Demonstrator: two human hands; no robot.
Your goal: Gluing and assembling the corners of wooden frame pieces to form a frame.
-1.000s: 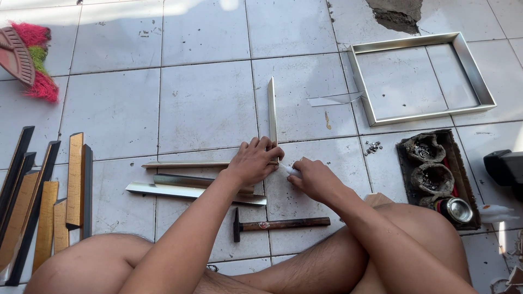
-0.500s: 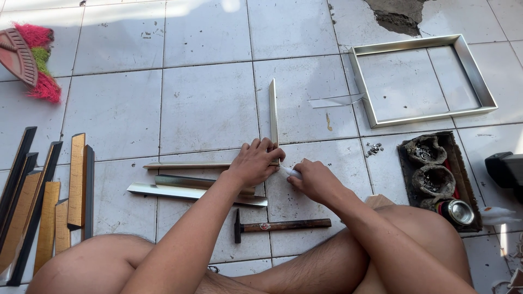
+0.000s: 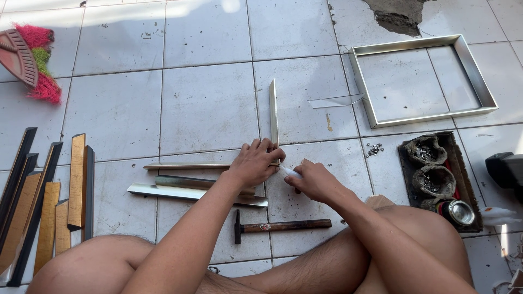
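Now L hand (image 3: pixel 256 161) pins frame corner (image 3: pixel 273 117); R hand (image 3: pixel 313 181) just beside.

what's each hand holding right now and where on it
The left hand presses down on the corner where two silver frame strips meet. The right hand grips a small whitish object by its rear end; what it is cannot be told.

Single head-worn view, looking steeply down (slightly forward) at tiled floor (image 3: pixel 207 103), close over own knees.

Frame corner joint under left hand (image 3: pixel 256 163), broom (image 3: pixel 24 60) and black device (image 3: pixel 506 170) cut off by edges
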